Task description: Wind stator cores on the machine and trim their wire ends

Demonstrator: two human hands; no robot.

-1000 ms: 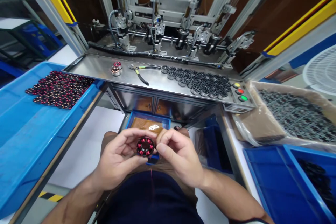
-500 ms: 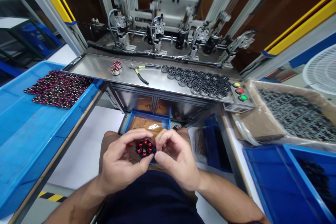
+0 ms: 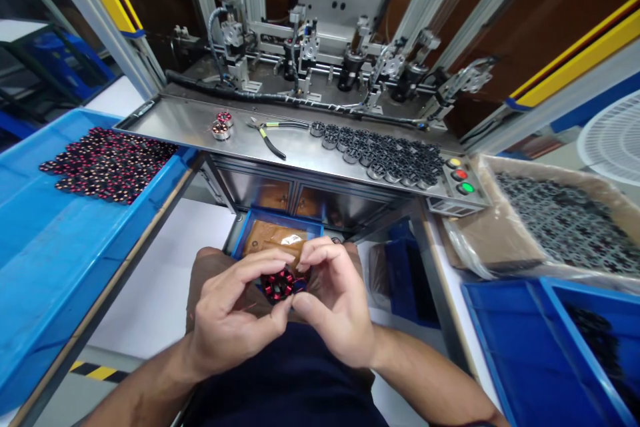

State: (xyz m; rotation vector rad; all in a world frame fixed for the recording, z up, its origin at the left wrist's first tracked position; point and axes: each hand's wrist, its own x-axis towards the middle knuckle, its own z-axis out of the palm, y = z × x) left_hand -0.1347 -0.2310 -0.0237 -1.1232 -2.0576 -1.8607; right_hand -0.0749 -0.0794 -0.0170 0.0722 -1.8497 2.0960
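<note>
Above my lap, my left hand [image 3: 235,307] curls its thumb and fingers around a small round motor stator [image 3: 278,285] with red wire windings on a black core. The stator's open face is turned up toward me. My right hand [image 3: 335,303] closes on the same stator from the right, thumb below and fingertips above its edge. Whether a loose wire lies between those fingers is too small to make out. On the metal ledge ahead, two wound stators [image 3: 221,128] sit close together, left of yellow-and-black cutting pliers [image 3: 273,137].
Several dark unwound cores [image 3: 385,155] line the ledge. Wound stators fill part of a blue tray [image 3: 60,240] at left. At right are a button box [image 3: 460,177], a cardboard box of grey parts [image 3: 565,220] and a blue bin [image 3: 510,340]. Machine fixtures [image 3: 310,53] stand behind.
The stator has tilted and turned slightly in my left hand. My right hand's fingertips have spread from a pinch at its side to around its right edge. The camera view has shifted a little.
</note>
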